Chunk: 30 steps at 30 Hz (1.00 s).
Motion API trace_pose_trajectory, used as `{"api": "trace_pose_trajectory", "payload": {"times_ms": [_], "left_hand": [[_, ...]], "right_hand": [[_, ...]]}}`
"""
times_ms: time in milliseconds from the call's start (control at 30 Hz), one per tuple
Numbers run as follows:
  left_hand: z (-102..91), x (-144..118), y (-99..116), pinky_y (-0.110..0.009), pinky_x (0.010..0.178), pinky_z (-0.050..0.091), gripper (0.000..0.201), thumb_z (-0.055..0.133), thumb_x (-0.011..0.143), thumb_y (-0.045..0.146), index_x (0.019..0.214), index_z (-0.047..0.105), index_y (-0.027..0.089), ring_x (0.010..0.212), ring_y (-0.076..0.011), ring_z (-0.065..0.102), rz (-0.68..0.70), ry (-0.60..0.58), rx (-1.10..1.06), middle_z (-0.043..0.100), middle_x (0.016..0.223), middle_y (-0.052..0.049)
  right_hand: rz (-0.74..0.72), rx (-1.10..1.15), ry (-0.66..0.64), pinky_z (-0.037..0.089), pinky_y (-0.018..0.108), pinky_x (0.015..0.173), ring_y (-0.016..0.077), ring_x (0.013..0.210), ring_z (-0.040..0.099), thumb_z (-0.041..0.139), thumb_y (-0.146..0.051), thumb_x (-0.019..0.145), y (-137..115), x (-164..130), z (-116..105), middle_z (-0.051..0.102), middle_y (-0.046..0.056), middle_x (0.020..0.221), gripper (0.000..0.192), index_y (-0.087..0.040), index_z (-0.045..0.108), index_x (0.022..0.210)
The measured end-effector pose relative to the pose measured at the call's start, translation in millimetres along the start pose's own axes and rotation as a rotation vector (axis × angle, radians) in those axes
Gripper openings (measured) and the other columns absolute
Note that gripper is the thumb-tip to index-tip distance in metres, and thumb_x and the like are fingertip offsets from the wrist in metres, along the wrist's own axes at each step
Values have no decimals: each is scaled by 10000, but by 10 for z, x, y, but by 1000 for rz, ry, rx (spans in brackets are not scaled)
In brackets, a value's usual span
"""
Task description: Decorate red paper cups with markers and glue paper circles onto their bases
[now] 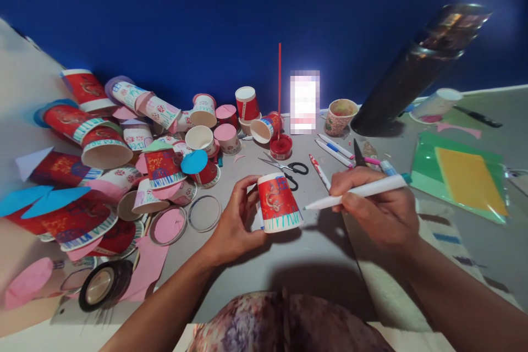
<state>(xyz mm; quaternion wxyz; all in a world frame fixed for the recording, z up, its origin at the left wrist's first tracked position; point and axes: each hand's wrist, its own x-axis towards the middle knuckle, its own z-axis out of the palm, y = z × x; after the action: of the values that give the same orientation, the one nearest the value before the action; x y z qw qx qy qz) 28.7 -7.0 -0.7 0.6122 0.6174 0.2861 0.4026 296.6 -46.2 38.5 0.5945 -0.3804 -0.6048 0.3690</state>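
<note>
My left hand [235,225] is wrapped round a red paper cup [278,198], held upside down with its rim toward me. Green zigzag strokes run along the cup's white lower band, and a small blue drawing shows near its top. In my right hand [379,209] is a white marker [363,190], gripped between thumb and fingers. Its green tip points left and sits just off the cup's right side, seemingly not touching. Behind the cup lie black-handled scissors [289,166], partly hidden by it.
Many decorated paper cups [165,168] crowd the left side, near a roll of black tape [105,286] and pink paper [150,264]. Several markers [334,153], a patterned cup [340,116] and a tall black flask [412,71] stand or lie behind. Green and yellow sheets [470,181] are at right.
</note>
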Motion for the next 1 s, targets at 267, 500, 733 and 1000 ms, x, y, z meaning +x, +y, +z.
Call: {"api": "trace_pose_trajectory", "payload": {"times_ms": [267, 500, 733, 1000], "left_hand": [[23, 13, 53, -515, 1220, 422, 838, 809, 719, 81, 1441, 442, 296, 1410, -312, 546, 41, -24, 86, 513, 1482, -127], [20, 1, 20, -508, 1204, 442, 842, 821, 723, 84, 1439, 434, 301, 1406, -310, 549, 10, -21, 58, 511, 1496, -122], [4, 8, 73, -530, 1223, 411, 896, 783, 684, 74, 1475, 424, 293, 1408, -334, 504, 96, 4, 301, 476, 1484, -117], [8, -10, 88, -496, 1137, 492, 946, 760, 636, 67, 1484, 429, 325, 1371, -336, 476, 167, -5, 433, 444, 1450, -103]], "right_hand": [[-42, -73, -25, 508, 326, 567, 186, 641, 649, 694, -315, 974, -16, -1, 77, 698, 25, 761, 89, -248, 754, 978], [25, -63, -148, 478, 297, 544, 170, 624, 621, 647, -311, 1004, -54, 10, 67, 672, 16, 707, 166, -231, 733, 886], [7, -59, -34, 506, 326, 569, 187, 640, 644, 689, -331, 980, 14, -41, 76, 687, 26, 750, 106, -239, 740, 961], [-40, -152, -114, 513, 324, 571, 190, 655, 657, 665, -286, 986, -49, -24, 133, 720, 34, 774, 88, -261, 744, 956]]}}
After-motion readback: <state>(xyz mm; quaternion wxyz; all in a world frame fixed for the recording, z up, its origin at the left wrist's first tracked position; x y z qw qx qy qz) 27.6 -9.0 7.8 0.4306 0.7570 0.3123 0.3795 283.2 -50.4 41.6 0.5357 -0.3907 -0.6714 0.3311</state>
